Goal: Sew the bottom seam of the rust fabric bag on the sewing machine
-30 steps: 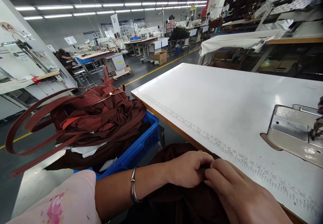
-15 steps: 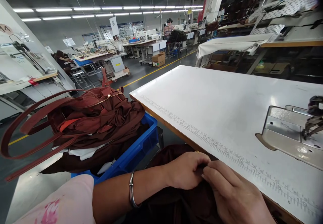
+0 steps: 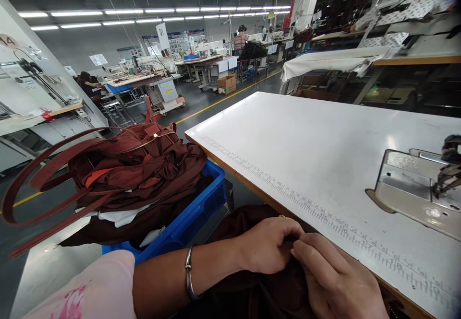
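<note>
A dark maroon piece of fabric [image 3: 273,290] lies below the front edge of the white table, partly behind my arms. My left hand [image 3: 270,244], with a ring and a silver bangle [image 3: 189,271] at the wrist, is closed on this fabric. Close beside it, my right hand [image 3: 334,273] also pinches the fabric, its fingertips touching or nearly touching the left hand. The exact spot they grip is hidden between the fingers. Left of my arm, maroon bags [image 3: 144,165] with long straps and a zipper are heaped over a blue crate [image 3: 212,189].
The white table [image 3: 295,136] has a printed ruler [image 3: 306,206] along its front edge. A sewing machine [image 3: 414,180] with its metal plate sits at the right. Behind are other sewing stations, a cardboard box [image 3: 226,85] on the floor, and a person [image 3: 240,40] working far off.
Both hands have shifted very slightly while keeping their grip on the maroon fabric. The bags, crate and table look the same.
</note>
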### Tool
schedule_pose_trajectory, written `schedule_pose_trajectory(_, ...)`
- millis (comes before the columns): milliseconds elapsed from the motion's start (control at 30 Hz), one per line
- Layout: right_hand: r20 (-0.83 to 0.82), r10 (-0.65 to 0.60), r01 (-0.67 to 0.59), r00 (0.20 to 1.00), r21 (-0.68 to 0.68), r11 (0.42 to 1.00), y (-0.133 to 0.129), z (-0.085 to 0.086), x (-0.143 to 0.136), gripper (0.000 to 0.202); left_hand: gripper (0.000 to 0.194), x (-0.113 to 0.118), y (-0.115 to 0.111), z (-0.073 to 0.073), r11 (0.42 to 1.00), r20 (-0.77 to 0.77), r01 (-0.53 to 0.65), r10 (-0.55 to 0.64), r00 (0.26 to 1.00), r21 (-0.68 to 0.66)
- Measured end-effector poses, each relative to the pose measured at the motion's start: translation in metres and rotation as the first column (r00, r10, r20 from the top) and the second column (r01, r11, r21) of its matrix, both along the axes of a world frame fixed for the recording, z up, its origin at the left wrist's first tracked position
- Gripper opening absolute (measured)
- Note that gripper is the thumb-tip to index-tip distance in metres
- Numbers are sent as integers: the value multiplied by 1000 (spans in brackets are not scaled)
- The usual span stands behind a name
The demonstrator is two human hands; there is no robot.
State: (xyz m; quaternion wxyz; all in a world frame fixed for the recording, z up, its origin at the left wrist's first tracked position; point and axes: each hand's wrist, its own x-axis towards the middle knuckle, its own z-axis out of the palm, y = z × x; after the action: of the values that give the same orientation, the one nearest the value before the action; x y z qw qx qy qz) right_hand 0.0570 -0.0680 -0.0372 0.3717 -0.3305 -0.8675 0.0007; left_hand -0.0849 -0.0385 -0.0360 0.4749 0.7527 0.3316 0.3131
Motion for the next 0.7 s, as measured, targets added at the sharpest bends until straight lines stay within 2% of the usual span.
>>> schedule_pose_trajectory(100,55,-20,20,998,-1,1000,1,0,3,25,14,-1,1,-2,1000,-21,3,-3,1000,-19)
schedule_pose_trajectory(267,187,-32,39,982,-33,999,3,8,9,25,10,-1,2,1,991,-45,18,-24,999,-135)
schedule_pose_trajectory(333,177,18,-8,984,-55,998,2,7,8,25,11,-1,1,2,990,-50,21,-29,998,-142)
schedule_pose_trajectory(467,46,69,-68,997,-32,997,-2,-2,3,27,16,1,-2,-2,999,-47,-2,1,999,-33)
schedule_pose_trajectory(567,0,29,-29,1000,41,999,-2,-8,2,26,16,1,-2,-5,1000,-53,-13,14,998,16)
schedule_pose_trajectory(700,-11,-84,83,996,-83,993,0,-8,6,17,10,0,0,-3,996,-81,-12,4,997,-91)
